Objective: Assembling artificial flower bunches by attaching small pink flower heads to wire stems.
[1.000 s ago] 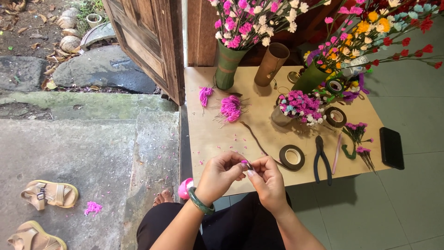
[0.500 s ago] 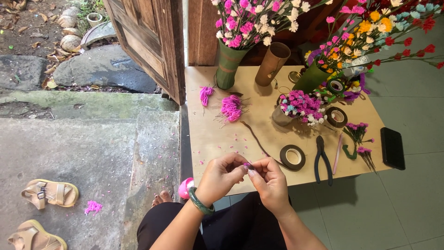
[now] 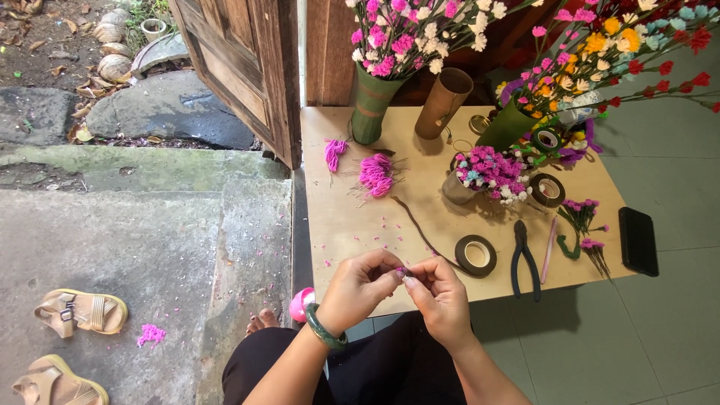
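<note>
Over the near edge of a low wooden table (image 3: 345, 217), my left hand (image 3: 358, 291) and my right hand (image 3: 441, 298) meet fingertip to fingertip. Together they pinch a tiny pink flower piece (image 3: 401, 271). A thin brown stem (image 3: 420, 229) runs from my fingers away across the table. A green bangle (image 3: 324, 331) sits on my left wrist. Just right of my hands lies a roll of brown floral tape (image 3: 476, 255), then black pliers (image 3: 523, 256).
Pink flower bundles (image 3: 376, 173) lie mid-table. A green vase (image 3: 372, 112), a brown tube (image 3: 444, 103) and a cup of small blossoms (image 3: 480, 174) stand at the back. A black phone (image 3: 638, 241) lies at the right edge. Sandals (image 3: 79, 311) rest on the concrete step, left.
My fingers have shifted slightly on the small pink piece; both hands stay in the same place at the table's near edge.
</note>
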